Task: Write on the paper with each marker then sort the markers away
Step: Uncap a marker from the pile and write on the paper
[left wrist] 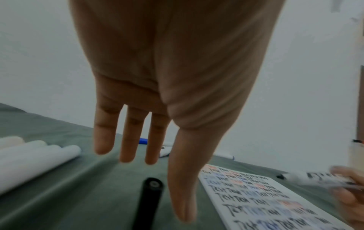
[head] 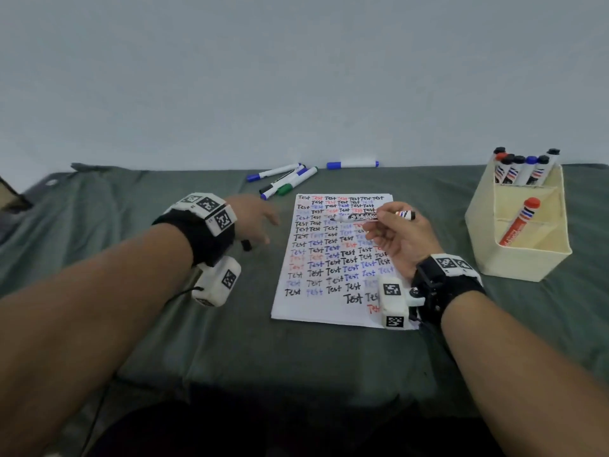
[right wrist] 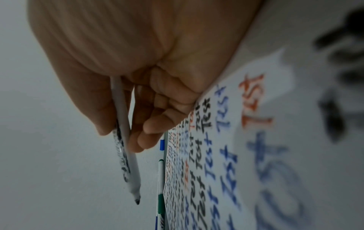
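A white paper (head: 329,265) covered in black, red and blue "Test" words lies on the green cloth. My right hand (head: 379,222) holds an uncapped black whiteboard marker (head: 362,217) above the paper's upper part, tip pointing left. In the right wrist view the thumb and fingers pinch the marker (right wrist: 126,155), its black tip off the paper (right wrist: 216,155). My left hand (head: 263,225) hovers left of the paper, its fingers (left wrist: 128,140) straight and holding nothing. The black cap (head: 246,245) lies on the cloth under that hand, beside the thumb in the left wrist view (left wrist: 149,200).
Several loose markers (head: 283,181) lie behind the paper, and a blue-capped one (head: 352,164) rests by the wall. At the right stands a cream organizer (head: 527,258): several markers upright in its rear compartment, a red marker (head: 519,222) leaning in the middle one.
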A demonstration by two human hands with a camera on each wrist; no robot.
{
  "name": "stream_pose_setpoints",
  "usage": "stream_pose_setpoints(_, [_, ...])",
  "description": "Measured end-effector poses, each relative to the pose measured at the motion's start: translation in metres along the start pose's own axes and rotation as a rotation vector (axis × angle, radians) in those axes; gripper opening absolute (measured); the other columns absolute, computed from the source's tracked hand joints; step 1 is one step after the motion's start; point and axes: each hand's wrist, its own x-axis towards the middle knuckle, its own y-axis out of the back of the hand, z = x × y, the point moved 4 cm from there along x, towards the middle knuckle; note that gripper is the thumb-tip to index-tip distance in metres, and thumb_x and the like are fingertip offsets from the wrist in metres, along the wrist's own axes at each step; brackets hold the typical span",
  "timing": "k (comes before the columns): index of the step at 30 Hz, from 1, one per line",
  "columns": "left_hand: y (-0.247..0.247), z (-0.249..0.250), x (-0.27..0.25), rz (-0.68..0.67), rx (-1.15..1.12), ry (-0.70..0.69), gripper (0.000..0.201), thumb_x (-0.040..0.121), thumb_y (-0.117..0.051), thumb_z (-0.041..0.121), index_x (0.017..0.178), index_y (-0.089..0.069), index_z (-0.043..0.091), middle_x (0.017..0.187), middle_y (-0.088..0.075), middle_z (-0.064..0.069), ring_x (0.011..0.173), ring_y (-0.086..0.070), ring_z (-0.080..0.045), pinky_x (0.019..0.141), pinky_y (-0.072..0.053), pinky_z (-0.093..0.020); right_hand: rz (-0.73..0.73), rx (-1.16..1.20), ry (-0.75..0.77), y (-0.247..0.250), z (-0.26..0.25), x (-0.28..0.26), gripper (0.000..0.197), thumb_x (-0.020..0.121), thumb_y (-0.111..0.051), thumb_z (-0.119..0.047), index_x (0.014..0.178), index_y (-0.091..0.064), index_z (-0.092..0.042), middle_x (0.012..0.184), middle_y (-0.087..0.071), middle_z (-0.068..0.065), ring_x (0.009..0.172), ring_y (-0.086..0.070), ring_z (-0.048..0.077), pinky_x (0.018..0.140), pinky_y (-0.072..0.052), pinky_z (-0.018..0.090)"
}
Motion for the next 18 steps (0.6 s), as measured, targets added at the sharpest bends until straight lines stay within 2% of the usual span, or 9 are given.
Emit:
stream_pose_setpoints(2, [0.002, -0.020, -0.009, -0.067, 0.000, 0.029, 0.050, 0.081, -0.080, 0.036, 0.128, -0.064, 0.037, 0.132, -0.059, 0.000, 0.116, -0.056, -0.018, 0.101, -0.044, -0.032, 0.006, -0.012, 0.018, 0.000, 0.001, 0.000, 0.011, 0.088, -0.068, 0.005, 0.092, -0.066, -0.006, 0.079, -0.071, 0.024, 0.061, -0.064, 0.026, 0.056, -0.052, 0.027])
stream_pose_setpoints(6, [-0.004, -0.035, -0.018, -0.126, -0.007, 0.069, 0.049, 0.076, -0.085, 0.037, 0.123, -0.069, 0.035, 0.117, -0.067, 0.005, 0.099, -0.061, -0.014, 0.088, -0.044, -0.025, 0.012, -0.027, 0.026, 0.000, 0.002, -0.001, 0.013, 0.079, -0.075, 0.005, 0.088, -0.073, -0.005, 0.077, -0.072, 0.021, 0.061, -0.063, 0.024, 0.054, -0.051, 0.025])
stream_pose_setpoints(8, [-0.009, -0.035, -0.016, -0.084, 0.014, 0.070, 0.041, 0.080, -0.082, 0.030, 0.120, -0.071, 0.032, 0.107, -0.071, 0.006, 0.090, -0.064, -0.012, 0.081, -0.047, -0.023, 0.011, -0.020, 0.021, 0.000, 0.002, -0.002, 0.015, 0.077, -0.076, 0.003, 0.089, -0.073, -0.005, 0.077, -0.072, 0.021, 0.061, -0.063, 0.024, 0.054, -0.052, 0.024])
stream_pose_setpoints(11, [-0.010, -0.029, -0.009, 0.028, 0.006, 0.071, 0.028, 0.085, -0.074, 0.021, 0.112, -0.076, 0.029, 0.085, -0.069, 0.010, 0.078, -0.062, -0.010, 0.073, -0.048, -0.022, 0.008, -0.017, 0.019, -0.001, 0.001, -0.002, 0.017, 0.076, -0.076, 0.002, 0.092, -0.072, -0.002, 0.077, -0.072, 0.022, 0.060, -0.064, 0.024, 0.053, -0.053, 0.023])
stream_pose_setpoints(14, [-0.007, -0.014, -0.002, 0.139, -0.203, 0.048, 0.014, 0.090, -0.068, 0.025, 0.101, -0.076, 0.025, 0.070, -0.071, 0.011, 0.066, -0.066, -0.006, 0.070, -0.052, -0.024, -0.003, -0.009, 0.017, -0.001, 0.001, -0.003, 0.020, 0.071, -0.079, -0.001, 0.091, -0.073, -0.003, 0.079, -0.072, 0.024, 0.060, -0.065, 0.023, 0.054, -0.054, 0.023])
stream_pose_setpoints(16, [-0.004, 0.000, 0.003, 0.199, -0.352, -0.001, 0.009, 0.088, -0.069, 0.024, 0.094, -0.074, 0.029, 0.068, -0.071, 0.011, 0.061, -0.065, -0.001, 0.069, -0.054, -0.026, -0.008, -0.005, 0.013, 0.000, 0.001, -0.003, 0.020, 0.070, -0.079, -0.002, 0.090, -0.075, -0.004, 0.081, -0.073, 0.025, 0.061, -0.066, 0.023, 0.055, -0.054, 0.024])
stream_pose_setpoints(18, [-0.001, 0.015, 0.007, 0.238, -0.478, -0.056, 0.009, 0.084, -0.074, 0.026, 0.090, -0.072, 0.033, 0.068, -0.069, 0.015, 0.056, -0.062, 0.003, 0.062, -0.051, -0.022, -0.004, -0.011, 0.013, 0.000, 0.001, -0.003, 0.020, 0.072, -0.079, -0.001, 0.092, -0.075, -0.002, 0.082, -0.073, 0.025, 0.062, -0.066, 0.024, 0.055, -0.054, 0.024])
